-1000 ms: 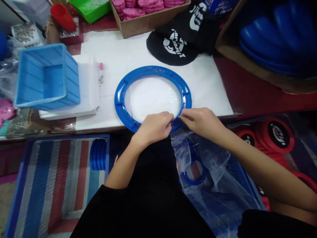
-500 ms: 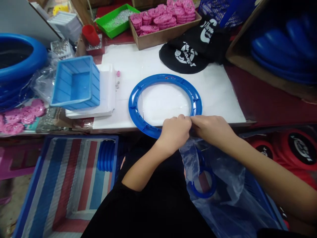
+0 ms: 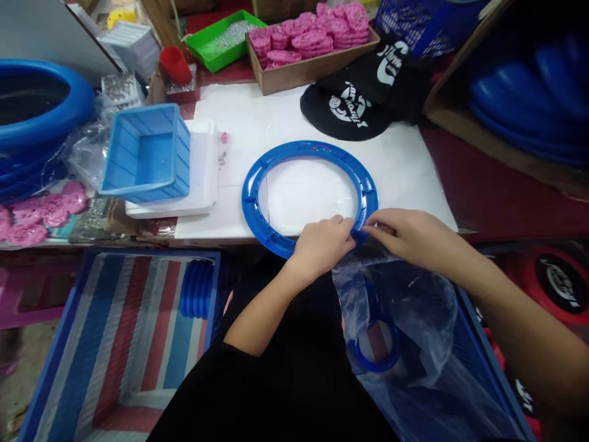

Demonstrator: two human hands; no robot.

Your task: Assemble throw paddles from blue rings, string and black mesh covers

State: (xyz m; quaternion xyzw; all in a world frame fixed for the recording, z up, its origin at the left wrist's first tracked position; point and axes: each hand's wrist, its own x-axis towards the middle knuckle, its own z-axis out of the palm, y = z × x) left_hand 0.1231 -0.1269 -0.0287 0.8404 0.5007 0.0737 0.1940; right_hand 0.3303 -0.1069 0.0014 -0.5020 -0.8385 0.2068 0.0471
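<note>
Two-handed, grasping the near rim of the blue ring [image 3: 250, 202] with the left hand [image 3: 322, 245] — curling fingers over the edge. Touching the same rim, just to the right, with the bunched fingertips of the right hand [image 3: 405, 234]; cannot tell whether pinching the rim or a smaller piece. Resting the ring on the white sheet [image 3: 405, 166], with the near rim projecting past the front edge. Noting beyond it — black printed pieces [image 3: 345, 113] and pink parts [image 3: 313, 42] in a cardboard tray [image 3: 317, 65]; observing a light-blue bin [image 3: 138, 191] on a white stack [image 3: 203, 166] to the left.
</note>
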